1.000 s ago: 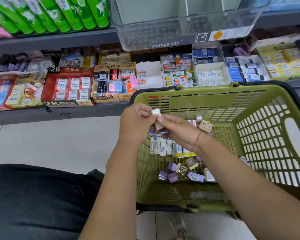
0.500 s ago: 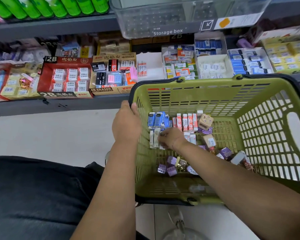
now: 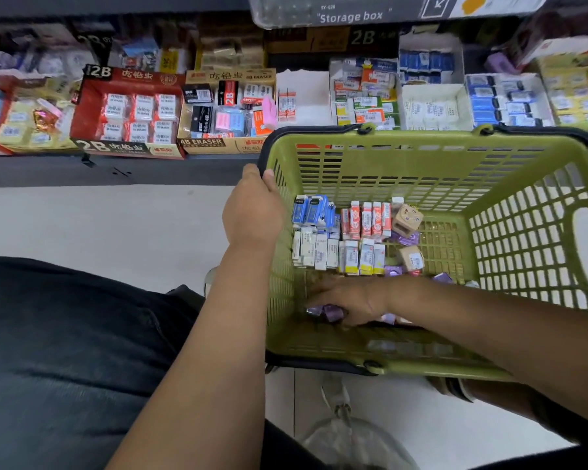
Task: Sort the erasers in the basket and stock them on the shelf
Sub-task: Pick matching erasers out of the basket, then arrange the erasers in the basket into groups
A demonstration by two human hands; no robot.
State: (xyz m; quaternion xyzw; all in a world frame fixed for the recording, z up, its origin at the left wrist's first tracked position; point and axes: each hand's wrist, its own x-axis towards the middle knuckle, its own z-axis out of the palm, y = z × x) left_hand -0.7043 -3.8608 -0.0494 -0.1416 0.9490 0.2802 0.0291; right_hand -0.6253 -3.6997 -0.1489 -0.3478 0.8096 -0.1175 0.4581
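Purple erasers [image 3: 325,312] lay under my right grip [image 3: 348,300], closure unclear; best to gather only those, I judged, my left grip [image 3: 253,212] clutching the basket [image 3: 421,144] rim.

**Open top, crowded near side**

The basket [image 3: 404,139] is open above. Packed erasers [image 3: 340,245] cover its far-left floor; the far-right floor shows bare mesh. The right hand [image 3: 350,298] and forearm [image 3: 472,320] lie across its near side, and the left hand [image 3: 252,215] grips its left rim. Beyond its far rim stand full shelf boxes [image 3: 126,113]; left of it, open floor tiles [image 3: 99,225].
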